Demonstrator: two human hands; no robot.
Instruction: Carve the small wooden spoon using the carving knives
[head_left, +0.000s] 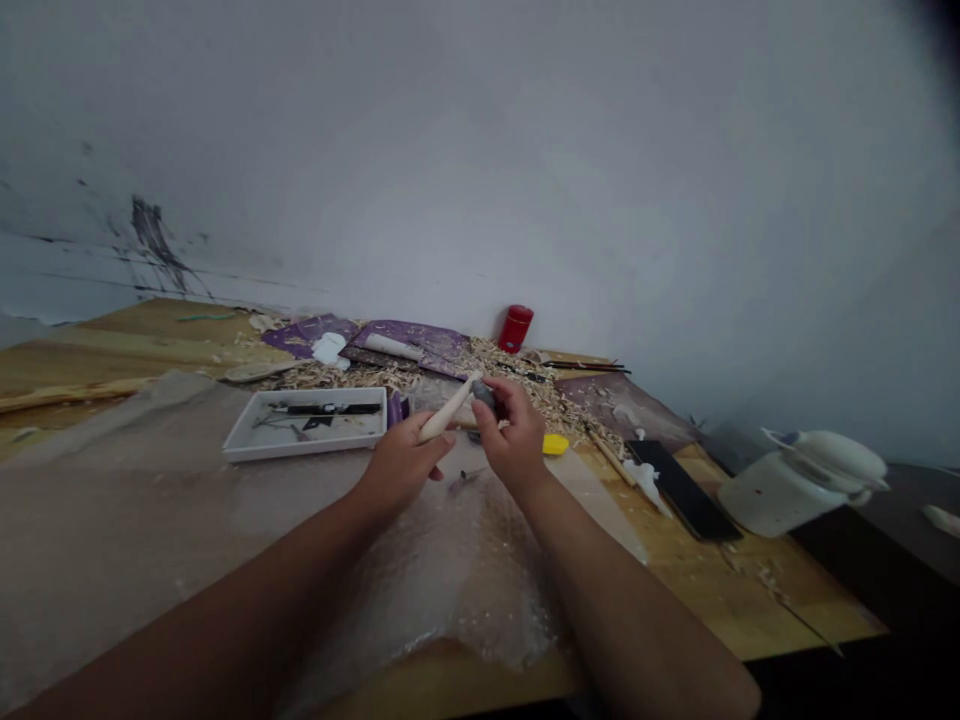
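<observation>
My left hand (405, 455) is closed round the lower end of a pale, tapered carved stick (448, 412), which looks like wood and slants up to the right. In my right hand (517, 430), thumb and fingers pinch a small dark grey lump (484, 393), close against the stick's narrow upper end. Whether the lump touches the stick I cannot tell. Below both hands lies bubble wrap (420, 580) over the wooden table. Just left of my left hand stands a shallow white tray (300, 450) with dark slim tools in it.
Wood shavings (577, 405) are heaped behind my hands, near a red can (516, 329) by the wall. A yellow piece (555, 444) lies right of my right hand. Farther right are a black phone-like slab (684, 490) and a white lidded jar (787, 485) near the table's edge.
</observation>
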